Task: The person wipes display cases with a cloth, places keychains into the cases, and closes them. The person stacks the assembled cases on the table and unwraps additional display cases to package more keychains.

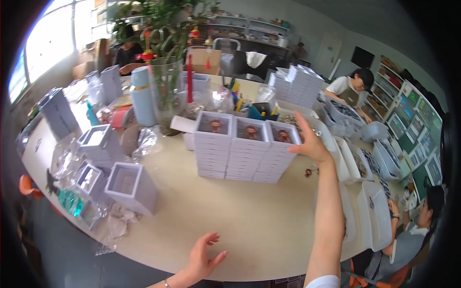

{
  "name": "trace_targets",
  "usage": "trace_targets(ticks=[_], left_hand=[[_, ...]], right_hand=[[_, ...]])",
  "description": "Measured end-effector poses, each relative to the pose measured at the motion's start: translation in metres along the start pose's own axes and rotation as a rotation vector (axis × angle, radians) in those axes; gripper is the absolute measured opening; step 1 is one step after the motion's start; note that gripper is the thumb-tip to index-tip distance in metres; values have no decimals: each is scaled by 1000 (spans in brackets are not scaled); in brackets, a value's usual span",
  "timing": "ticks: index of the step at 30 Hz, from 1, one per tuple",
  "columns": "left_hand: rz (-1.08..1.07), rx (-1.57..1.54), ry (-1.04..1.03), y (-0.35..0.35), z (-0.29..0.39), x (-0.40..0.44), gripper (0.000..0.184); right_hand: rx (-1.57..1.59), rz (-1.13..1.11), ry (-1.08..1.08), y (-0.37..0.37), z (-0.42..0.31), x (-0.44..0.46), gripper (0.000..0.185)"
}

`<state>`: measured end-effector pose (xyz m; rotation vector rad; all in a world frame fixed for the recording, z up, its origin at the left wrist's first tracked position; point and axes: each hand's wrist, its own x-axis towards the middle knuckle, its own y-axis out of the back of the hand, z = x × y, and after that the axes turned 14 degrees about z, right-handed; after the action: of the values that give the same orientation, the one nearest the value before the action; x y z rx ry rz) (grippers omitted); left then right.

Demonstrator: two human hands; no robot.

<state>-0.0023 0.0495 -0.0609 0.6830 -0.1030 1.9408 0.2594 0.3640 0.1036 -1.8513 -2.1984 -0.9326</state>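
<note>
Three side-by-side stacks of white boxes (pixel 233 153) stand on the pale table (pixel 187 206); each top box has a clear window with a small reddish-brown figure (pixel 250 132) inside. My right hand (pixel 312 143) is at the upper right corner of the right stack, fingers spread, thumb near the top box's edge; whether it touches is unclear. Just below it, a small brown figure (pixel 308 172) lies on the table. Near the front edge my left hand (pixel 206 257) hovers with fingers apart and nothing in it.
Open white boxes (pixel 131 187) and clear wrapping (pixel 117 221) lie at left. Behind are a light blue bottle (pixel 142 98), a plant vase (pixel 168 91) and more box stacks (pixel 300 86). White bins (pixel 374 216) line the right side, with two people; another person sits back left.
</note>
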Motion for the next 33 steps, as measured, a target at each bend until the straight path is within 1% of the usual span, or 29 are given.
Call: trace_targets(ticks=[1,2,3,4,5,6,8,11,14,17,18,19,21,22,24,25,26,28,29,31,33], left_hand=[[32,25,-64,8,1,3,65],[95,120,-123,20,5,8,65],[258,294,-214,37,8,19,70],[409,463,-301,55,11,33,74],[601,562,-282,72,11,48,79],[787,655,-261,86,11,64,84],[932,802,-252,110,15,96,90],[857,654,-43,123,-15,117,93],[874,545,4,126,-18,118,95],[765,199,-116,128,2,106,96],[632,52,-118,127,9,101,98],[505,-101,-40,122,20,93,99],[239,-408,125,106,45,78,103],[169,-438,231,98,56,72,107],[17,-467,280,87,63,61,105],[-56,-480,302,82,64,57,104],[-113,-461,295,78,65,54,103],[-202,-397,167,71,69,49,103],[-243,-365,99,68,70,48,103],[-266,-465,56,61,71,42,102],[-281,-565,38,52,70,36,101]], right_hand=[[1,113,19,-1,-6,-6,108],[58,220,29,-3,-13,-12,103],[107,337,32,-5,-26,-20,99],[104,374,67,-7,-41,-31,95],[95,416,93,-8,-54,-45,92],[122,404,95,-13,-63,-59,90],[167,393,102,-28,-80,-89,88],[155,333,115,-54,-90,-132,83],[77,302,131,-78,-96,-172,73],[54,181,142,-103,-103,-204,68],[57,133,158,-112,-113,-210,69],[56,84,169,-121,-124,-213,70],[42,24,257,-130,-139,-215,82],[42,-11,266,-131,-146,-214,86],[51,-86,289,-128,-157,-211,95],[18,-165,267,-125,-157,-210,97],[-12,-245,245,-123,-156,-210,100],[-77,-424,195,-113,-157,-208,103],[-55,-484,142,-107,-158,-212,104],[-7,-602,43,-99,-160,-218,104],[-80,-508,188,-97,-156,-232,103]])
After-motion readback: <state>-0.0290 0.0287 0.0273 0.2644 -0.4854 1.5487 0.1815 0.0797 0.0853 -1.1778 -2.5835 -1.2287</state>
